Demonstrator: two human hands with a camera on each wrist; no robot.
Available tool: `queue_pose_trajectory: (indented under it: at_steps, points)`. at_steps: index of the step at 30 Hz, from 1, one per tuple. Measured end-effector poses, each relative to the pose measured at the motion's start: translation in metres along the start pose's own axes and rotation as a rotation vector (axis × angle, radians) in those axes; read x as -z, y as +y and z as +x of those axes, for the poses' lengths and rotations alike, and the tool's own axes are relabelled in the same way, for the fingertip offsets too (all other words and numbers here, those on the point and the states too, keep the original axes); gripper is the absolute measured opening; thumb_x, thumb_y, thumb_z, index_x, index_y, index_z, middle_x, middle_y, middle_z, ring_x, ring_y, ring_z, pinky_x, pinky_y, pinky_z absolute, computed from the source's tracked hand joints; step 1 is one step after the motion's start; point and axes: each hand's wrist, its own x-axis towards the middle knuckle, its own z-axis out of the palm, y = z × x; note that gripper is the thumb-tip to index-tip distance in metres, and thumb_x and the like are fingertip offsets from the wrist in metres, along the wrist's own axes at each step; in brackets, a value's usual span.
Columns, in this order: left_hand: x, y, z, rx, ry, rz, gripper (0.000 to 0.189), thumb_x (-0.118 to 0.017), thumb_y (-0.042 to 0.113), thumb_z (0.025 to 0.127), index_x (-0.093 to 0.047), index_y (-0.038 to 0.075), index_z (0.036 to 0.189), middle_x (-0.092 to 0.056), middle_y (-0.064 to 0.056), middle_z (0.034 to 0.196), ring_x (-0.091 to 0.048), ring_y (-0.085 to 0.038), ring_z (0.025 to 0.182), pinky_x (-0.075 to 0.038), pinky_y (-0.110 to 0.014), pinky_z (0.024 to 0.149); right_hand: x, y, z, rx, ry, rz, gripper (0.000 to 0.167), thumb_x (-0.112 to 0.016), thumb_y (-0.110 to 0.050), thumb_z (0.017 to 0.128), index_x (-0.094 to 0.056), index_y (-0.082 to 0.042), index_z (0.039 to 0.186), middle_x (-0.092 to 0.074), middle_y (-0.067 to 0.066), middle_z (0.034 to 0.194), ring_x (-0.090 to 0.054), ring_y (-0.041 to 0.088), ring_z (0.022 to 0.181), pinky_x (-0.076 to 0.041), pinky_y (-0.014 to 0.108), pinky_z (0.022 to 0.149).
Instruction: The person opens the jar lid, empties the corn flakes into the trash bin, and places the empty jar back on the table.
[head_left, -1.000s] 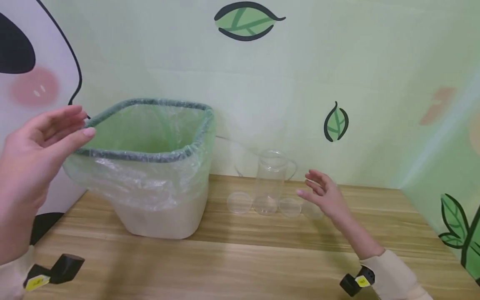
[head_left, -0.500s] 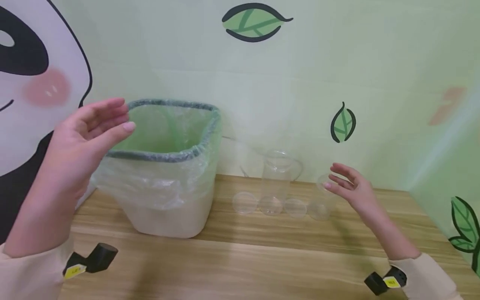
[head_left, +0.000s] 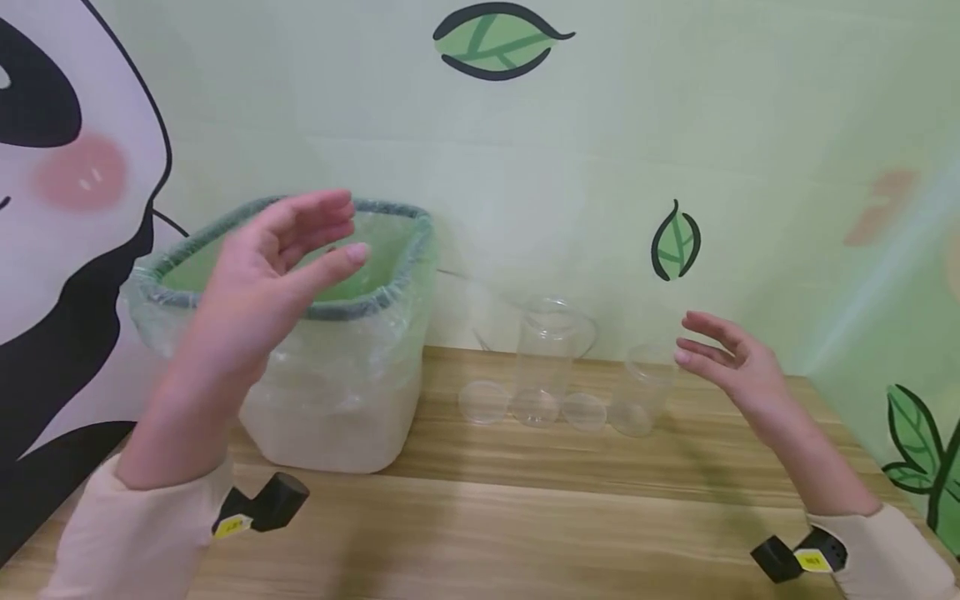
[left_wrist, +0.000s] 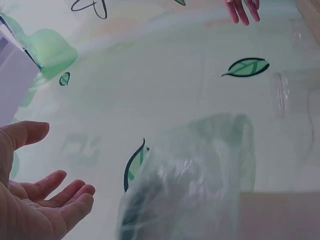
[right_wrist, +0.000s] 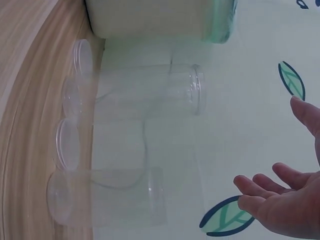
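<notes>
My left hand (head_left: 277, 267) hovers in front of the opening of a white bin (head_left: 330, 429), its fingers relaxed and holding nothing. A pale green plastic bag (head_left: 345, 358) lines the bin and folds over its rim. Right of the bin a tall clear plastic jar (head_left: 546, 358) stands upright, with a round clear lid (head_left: 483, 402) on its left and another clear lid (head_left: 585, 412) on its right. A shorter clear jar (right_wrist: 120, 197) stands at the row's right end. Just right of that jar my right hand (head_left: 738, 371) hangs in the air, fingers loosely bent, nothing in them.
The wood-grain table (head_left: 525, 533) runs back to a green wall (head_left: 570, 167) printed with leaves and a panda (head_left: 45, 250). A second printed wall (head_left: 922, 333) borders the right side. A thin line crosses the back wall behind the tall jar.
My left hand has moved right, from the bin's left side to in front of its opening. My right hand has shifted right and slightly up, so the shorter jar behind it shows more.
</notes>
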Motion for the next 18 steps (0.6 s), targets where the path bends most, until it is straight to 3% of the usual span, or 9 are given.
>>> queue_pose_trajectory:
  at_steps: [5,9,13,16,18]
  points:
    - [-0.02,0.012,-0.002,0.02,-0.037,0.051,0.05,-0.065,0.022,0.085,-0.047,0.01,0.13,-0.049,-0.002,0.129,-0.046,-0.015,0.119,-0.042,-0.024,0.093,0.009,-0.002,-0.003,0.006,-0.019,-0.04,0.054,-0.056,-0.019,0.091,-0.033,-0.01,0.139,-0.042,-0.015,0.125,-0.049,-0.011,0.104,-0.039,0.007,0.08]
    - [-0.033,0.014,0.0,0.031,-0.081,0.049,0.051,-0.064,0.02,0.085,-0.045,0.007,0.13,-0.049,-0.001,0.13,-0.045,-0.014,0.119,-0.039,-0.028,0.098,0.016,-0.006,-0.005,-0.003,-0.019,-0.098,0.054,-0.055,-0.022,0.092,-0.033,-0.013,0.14,-0.041,-0.014,0.129,-0.048,-0.011,0.104,-0.039,0.008,0.08]
    - [-0.047,0.011,0.004,0.022,-0.119,0.065,0.051,-0.065,0.018,0.085,-0.045,0.006,0.131,-0.047,0.0,0.132,-0.044,-0.012,0.12,-0.034,-0.028,0.102,0.021,-0.012,-0.005,-0.017,-0.024,-0.121,0.056,-0.054,-0.025,0.092,-0.03,-0.015,0.142,-0.04,-0.006,0.135,-0.047,-0.012,0.104,-0.034,0.037,0.101]
    - [-0.056,0.007,0.006,0.021,-0.135,0.085,0.053,-0.065,0.02,0.085,-0.044,0.008,0.132,-0.046,0.003,0.133,-0.043,-0.01,0.121,-0.035,-0.027,0.101,0.023,-0.019,-0.006,-0.031,-0.031,-0.114,0.056,-0.053,-0.027,0.092,-0.03,-0.016,0.142,-0.036,0.001,0.14,-0.046,-0.012,0.104,-0.024,0.061,0.098]
    - [-0.062,0.005,0.006,0.021,-0.141,0.1,0.054,-0.065,0.021,0.084,-0.044,0.01,0.133,-0.046,0.005,0.134,-0.042,-0.009,0.121,-0.036,-0.026,0.101,0.022,-0.023,-0.005,-0.039,-0.036,-0.113,0.056,-0.054,-0.028,0.092,-0.031,-0.017,0.141,-0.035,0.003,0.141,-0.046,-0.011,0.104,-0.023,0.062,0.099]
